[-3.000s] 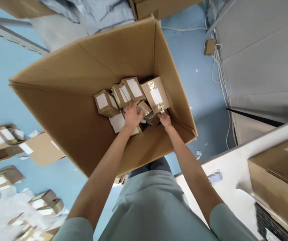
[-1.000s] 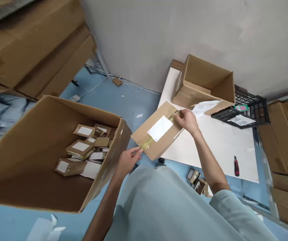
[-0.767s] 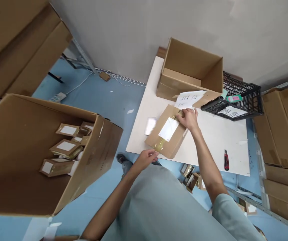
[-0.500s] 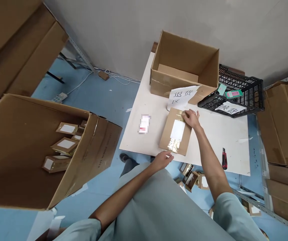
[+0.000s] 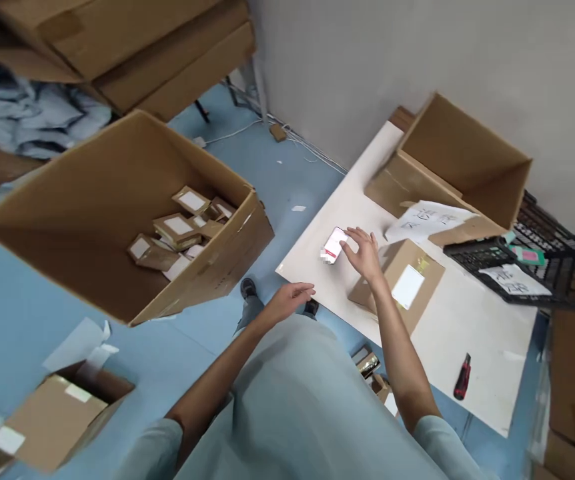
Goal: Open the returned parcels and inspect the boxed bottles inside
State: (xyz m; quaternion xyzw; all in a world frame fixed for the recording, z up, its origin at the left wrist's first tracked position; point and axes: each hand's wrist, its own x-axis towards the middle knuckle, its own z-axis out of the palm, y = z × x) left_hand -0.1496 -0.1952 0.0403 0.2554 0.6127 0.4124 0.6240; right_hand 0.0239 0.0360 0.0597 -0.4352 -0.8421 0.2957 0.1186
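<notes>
Your right hand (image 5: 363,253) is over the table (image 5: 492,360), its thumb and fingers parted at the edge of the phone (image 5: 335,245). You have no grip on the phone; whether your fingertips touch it, you cannot tell from this view. The phone lies screen up near the table's corner, its screen lit white with a red patch.

Your left hand (image 5: 287,301) is released, its fingers stretched out loosely just off the table's edge, in front of your body.

The parcel (image 5: 425,273) rests on the table beside the phone, its white label (image 5: 407,287) facing up, and your right forearm crosses in front of it. Past the parcel lies a red and black knife (image 5: 462,378).

At the wall side of the table stands an open box (image 5: 397,183) with a handwritten sheet (image 5: 430,219) at its front. Beside it is a black crate (image 5: 570,277), tagged with another sheet (image 5: 515,279) and holding a green packet (image 5: 527,255). To your left, a large carton (image 5: 217,267) holds small labelled packages (image 5: 176,227).
</notes>
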